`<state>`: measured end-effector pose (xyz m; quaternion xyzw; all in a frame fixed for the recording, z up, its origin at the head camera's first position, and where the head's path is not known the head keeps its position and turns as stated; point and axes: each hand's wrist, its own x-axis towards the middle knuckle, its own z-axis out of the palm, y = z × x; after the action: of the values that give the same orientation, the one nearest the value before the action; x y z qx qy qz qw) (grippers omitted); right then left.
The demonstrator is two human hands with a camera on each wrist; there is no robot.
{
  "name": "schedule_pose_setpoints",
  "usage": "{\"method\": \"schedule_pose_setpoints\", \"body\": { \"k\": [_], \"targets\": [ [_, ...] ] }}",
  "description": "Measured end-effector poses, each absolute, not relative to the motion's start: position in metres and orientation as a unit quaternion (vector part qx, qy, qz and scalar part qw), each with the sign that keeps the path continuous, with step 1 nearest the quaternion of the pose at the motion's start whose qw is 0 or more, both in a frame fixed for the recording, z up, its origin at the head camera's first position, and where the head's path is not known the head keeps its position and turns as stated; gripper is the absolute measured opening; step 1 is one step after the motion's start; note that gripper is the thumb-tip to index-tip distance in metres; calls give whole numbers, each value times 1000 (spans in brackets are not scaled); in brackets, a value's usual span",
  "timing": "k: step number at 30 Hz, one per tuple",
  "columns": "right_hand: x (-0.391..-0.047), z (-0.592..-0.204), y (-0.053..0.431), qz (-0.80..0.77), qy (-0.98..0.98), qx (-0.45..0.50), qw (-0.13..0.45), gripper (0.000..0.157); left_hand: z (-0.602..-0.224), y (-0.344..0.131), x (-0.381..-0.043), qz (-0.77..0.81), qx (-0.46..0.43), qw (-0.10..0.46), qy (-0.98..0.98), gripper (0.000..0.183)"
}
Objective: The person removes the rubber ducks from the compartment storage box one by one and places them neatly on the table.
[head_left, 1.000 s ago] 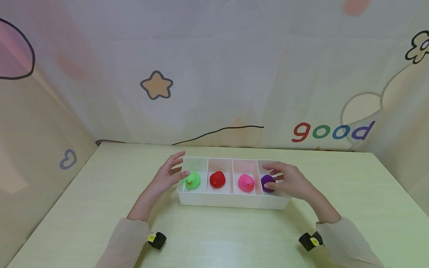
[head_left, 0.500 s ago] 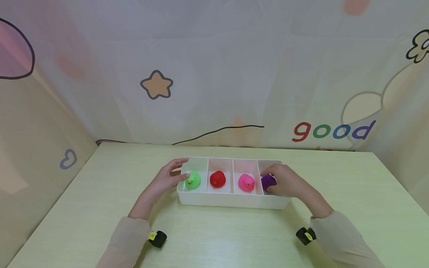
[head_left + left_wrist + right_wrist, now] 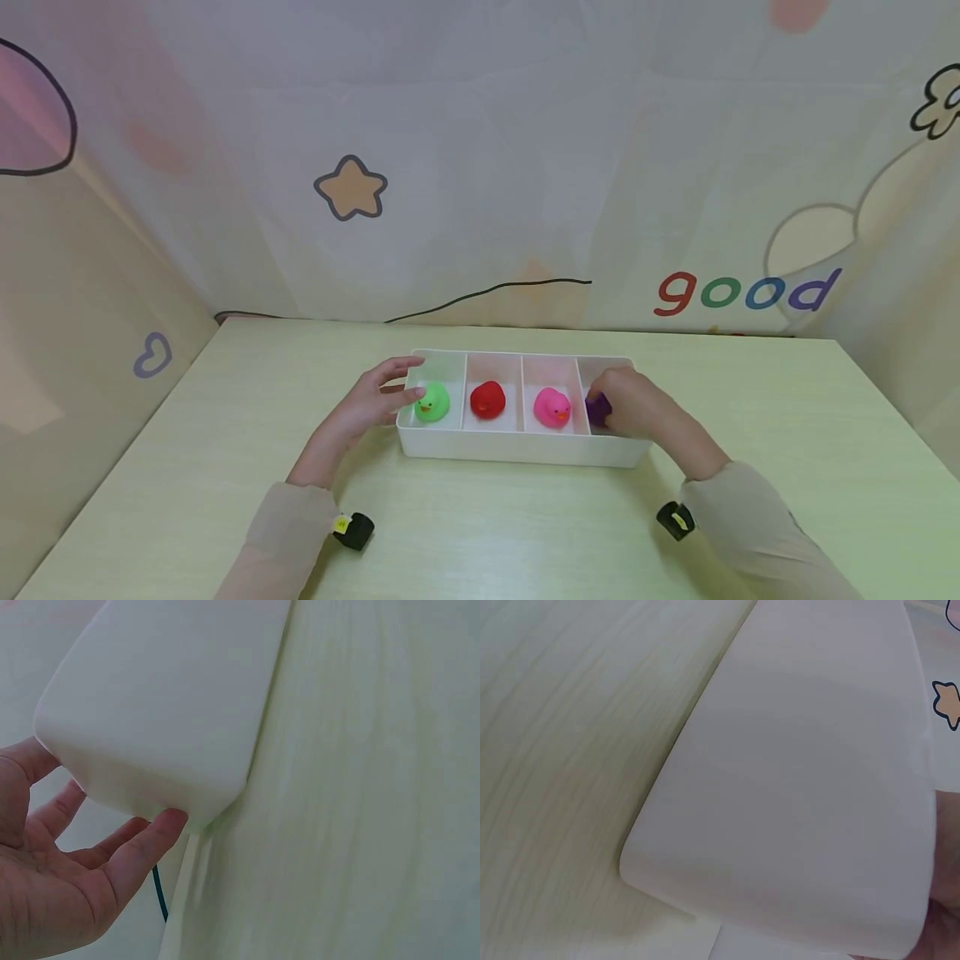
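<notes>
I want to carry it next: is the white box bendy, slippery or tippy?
The box looks fairly stiff: its wall shows no dent where the left hand touches it. Its smooth-looking sides may make it a bit slippery. It's long and low, so it probably won't tip when pushed, though the rounded pink duck might roll a little inside.

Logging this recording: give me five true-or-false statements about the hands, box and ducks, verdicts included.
1. The white box has four compartments. True.
2. The pink duck shares a compartment with the red duck. False: a divider separates them.
3. The right hand is at the purple toy. True.
4. The left hand is over the red duck. False: it is at the end of the white box nearest the green duck.
5. The red duck sits between the green duck and the pink duck. True.
</notes>
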<state>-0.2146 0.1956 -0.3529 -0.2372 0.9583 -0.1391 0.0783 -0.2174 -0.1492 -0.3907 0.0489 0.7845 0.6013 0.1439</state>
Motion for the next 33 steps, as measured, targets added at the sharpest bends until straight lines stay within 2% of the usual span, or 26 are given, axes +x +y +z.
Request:
{"method": "schedule_pose_setpoints", "body": {
  "k": [7, 13, 33],
  "targets": [
    [-213, -351, 196, -156, 954, -245, 71, 11, -392, -149, -218, 610, 45, 144, 778, 55],
    [-209, -351, 202, -182, 947, -264, 30, 15, -393, -149, -217, 613, 43, 140, 776, 55],
    [-206, -332, 228, -368, 921, -130, -5, 32, -393, -148, -218, 614, 31, 135, 777, 56]
  ]
}}
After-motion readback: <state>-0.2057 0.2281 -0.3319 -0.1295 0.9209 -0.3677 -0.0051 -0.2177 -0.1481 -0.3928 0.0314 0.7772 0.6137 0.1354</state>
